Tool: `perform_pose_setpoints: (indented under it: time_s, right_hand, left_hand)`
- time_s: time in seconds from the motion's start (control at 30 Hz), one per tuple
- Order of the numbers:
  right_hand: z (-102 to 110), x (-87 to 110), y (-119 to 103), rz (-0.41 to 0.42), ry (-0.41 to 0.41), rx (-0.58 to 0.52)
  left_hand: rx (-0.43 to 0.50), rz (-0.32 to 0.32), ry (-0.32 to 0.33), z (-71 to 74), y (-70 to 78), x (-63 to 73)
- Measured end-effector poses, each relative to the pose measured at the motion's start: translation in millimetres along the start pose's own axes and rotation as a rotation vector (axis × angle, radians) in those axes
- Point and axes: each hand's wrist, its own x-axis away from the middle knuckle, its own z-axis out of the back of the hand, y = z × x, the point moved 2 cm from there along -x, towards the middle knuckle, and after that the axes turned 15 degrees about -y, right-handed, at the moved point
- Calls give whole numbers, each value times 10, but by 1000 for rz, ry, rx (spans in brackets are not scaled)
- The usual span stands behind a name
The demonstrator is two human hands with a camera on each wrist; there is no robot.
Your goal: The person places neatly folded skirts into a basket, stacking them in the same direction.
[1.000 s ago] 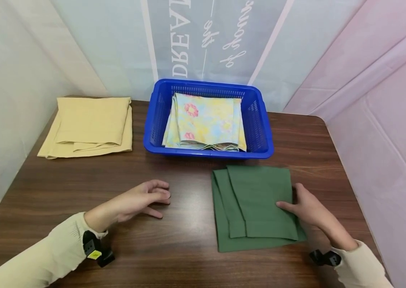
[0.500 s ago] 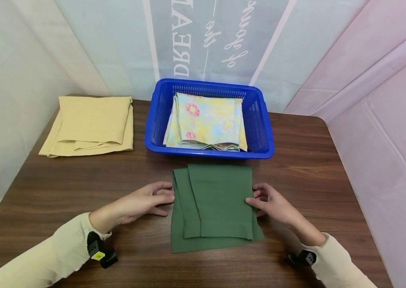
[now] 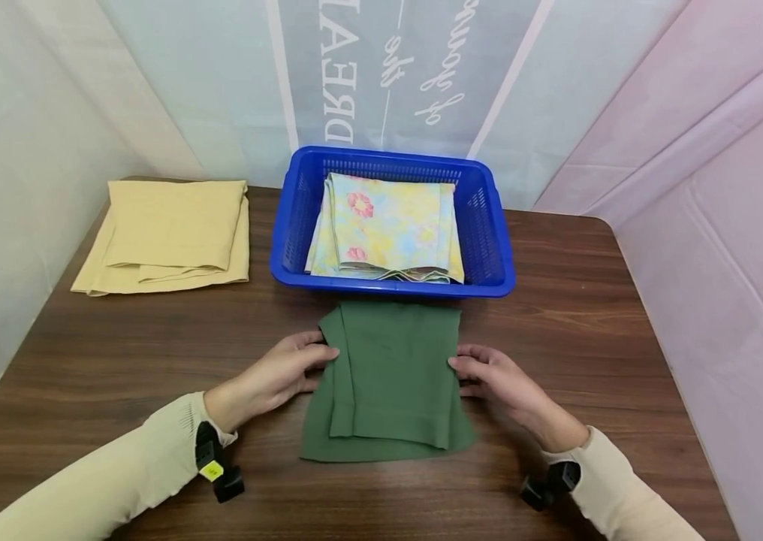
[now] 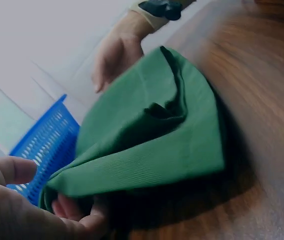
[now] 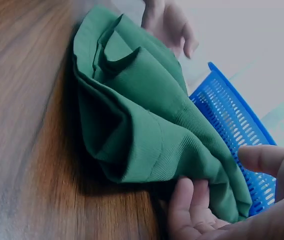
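Note:
A folded green cloth [image 3: 395,376] is raised off the dark wood table, just in front of the blue basket. My left hand [image 3: 276,376] grips its left edge, thumb on top and fingers tucked beneath. On the opposite edge my right hand [image 3: 510,387] holds it the same way. The cloth [image 4: 142,145] sags between the hands, its layers bulging toward the near side in the left wrist view. In the right wrist view, the fingers [image 5: 184,207] reach under the bunched cloth [image 5: 157,125]. The fingertips below it are partly hidden.
A blue plastic basket [image 3: 499,255] stands at the back middle, with a folded floral cloth [image 3: 395,225] inside. To its left lies a folded yellow cloth [image 3: 172,233]. A printed curtain [image 3: 219,83] hangs behind the wooden table [image 3: 584,315].
My right hand has slid the green cloth leftward to my left hand. Since then both hands have taken its side edges and lifted it, the front part now drooping.

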Motion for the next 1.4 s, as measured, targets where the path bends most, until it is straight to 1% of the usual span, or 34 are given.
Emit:
perform_pose_setpoints:
  time_s: [0.13,0.27,0.4,0.53,0.63,0.8,0.93,1.1,1.17,1.2,1.3,1.4]
  right_hand:
    - [-14,-27,8,39,-71,-20]
    - [-8,-35,22,89,-129,-44]
    - [-6,-41,29,108,-160,-79]
    - [-20,-59,31,100,-169,-93]
    - [-22,-75,47,90,-164,-80]
    - [8,-72,92,79,-169,-84]
    - [40,-59,115,88,-176,-110]
    - [8,-66,118,125,-196,-111]
    - [-9,-73,123,137,-199,-111]
    - [-14,-76,128,139,-197,-112]
    - [-23,-72,146,144,-183,-105]
    - [-26,-38,142,147,-159,-75]
  left_hand:
    - [-35,8,-4,-1,-9,-35]
    - [-79,6,-26,-29,32,-40]
    - [-58,-1,-31,-31,49,-48]
    - [0,-10,-23,-1,14,-75]
    - [-19,-15,-42,32,-19,-104]
    - [-133,-25,-88,79,-52,-135]
    - [-227,-49,-106,79,-56,-127]
    - [-486,-74,-41,47,-52,-116]
    - [-573,-86,-4,43,-55,-117]
    - [-592,-99,1,44,-59,-122]
    - [-623,-106,5,63,-71,-107]
    - [-598,-92,-2,89,-63,-74]
